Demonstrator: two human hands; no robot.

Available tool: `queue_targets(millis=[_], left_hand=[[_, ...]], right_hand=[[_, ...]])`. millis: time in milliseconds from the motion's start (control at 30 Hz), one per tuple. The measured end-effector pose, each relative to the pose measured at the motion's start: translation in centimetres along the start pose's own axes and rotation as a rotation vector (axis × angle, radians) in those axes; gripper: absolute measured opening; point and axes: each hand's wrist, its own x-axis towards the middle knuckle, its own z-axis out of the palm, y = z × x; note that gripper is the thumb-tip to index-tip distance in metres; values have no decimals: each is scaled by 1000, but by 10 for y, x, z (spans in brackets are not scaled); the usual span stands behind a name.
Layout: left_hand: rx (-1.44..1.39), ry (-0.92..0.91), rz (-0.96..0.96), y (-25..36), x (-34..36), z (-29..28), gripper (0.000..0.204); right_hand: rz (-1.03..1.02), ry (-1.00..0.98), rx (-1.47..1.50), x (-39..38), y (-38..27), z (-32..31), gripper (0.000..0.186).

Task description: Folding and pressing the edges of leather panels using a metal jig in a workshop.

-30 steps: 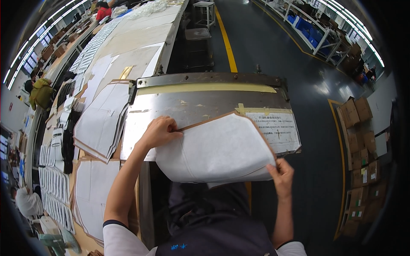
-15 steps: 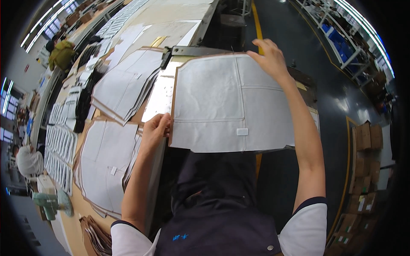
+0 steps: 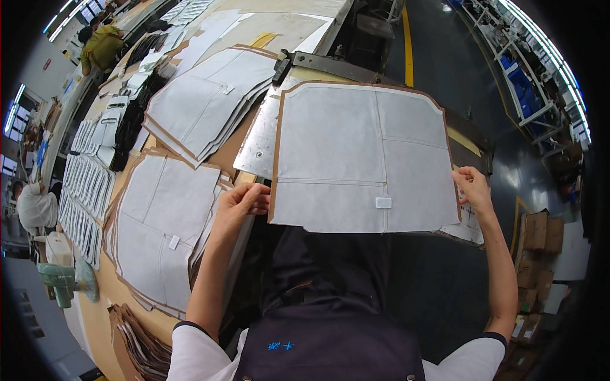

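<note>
In front of me a white-backed sewn panel (image 3: 330, 146) with brown edges lies over a metal work plate (image 3: 259, 152). Stitched seams cross it, and a small white tag (image 3: 384, 202) sits near its lower edge. My left hand (image 3: 244, 200) is closed at the panel's lower left edge, thumb against curled fingers. At the lower right edge my right hand (image 3: 474, 189) pinches the panel between thumb and fingers. Beyond the panel runs a dark metal bar (image 3: 343, 66). On the table to the left lie two stacks of similar panels, a nearer stack (image 3: 162, 222) and a farther stack (image 3: 206, 101).
The long table (image 3: 105, 317) also carries rows of white strips (image 3: 81, 184), black pieces (image 3: 130, 136) and folded brown pieces (image 3: 136, 346). A green fan (image 3: 58, 277) stands at its left. Cardboard boxes (image 3: 537, 232) and a shelf rack (image 3: 527, 95) line the right. Other people sit farther left.
My right hand has come down from the panel's far edge to its lower right edge. The panel now lies flatter, its right edge showing. My left hand stays at the left edge.
</note>
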Motion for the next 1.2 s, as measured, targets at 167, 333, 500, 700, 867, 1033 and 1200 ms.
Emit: queue_targets(millis=[167, 333, 500, 700, 867, 1033, 1200], left_hand=[[-11, -26, -5, 1, 19, 9, 34], [-5, 5, 50, 25, 42, 12, 39], [447, -31, 218, 58, 79, 23, 39], [418, 172, 550, 68, 57, -17, 26], [9, 496, 400, 68, 41, -109, 20], [-65, 672, 444, 58, 90, -182, 26], [-235, 744, 497, 23, 171, -220, 26]], right_hand=[[-120, 22, -397, 23, 10, 8, 55], [-90, -43, -27, 30, 14, 5, 44], [-9, -201, 402, 1, -21, 17, 27], [-391, -95, 172, -34, -165, 34, 26], [-562, -243, 341, 33, -280, 109, 34], [-677, -535, 427, 156, -388, 217, 39], [-699, -518, 170, 239, -448, 295, 43]])
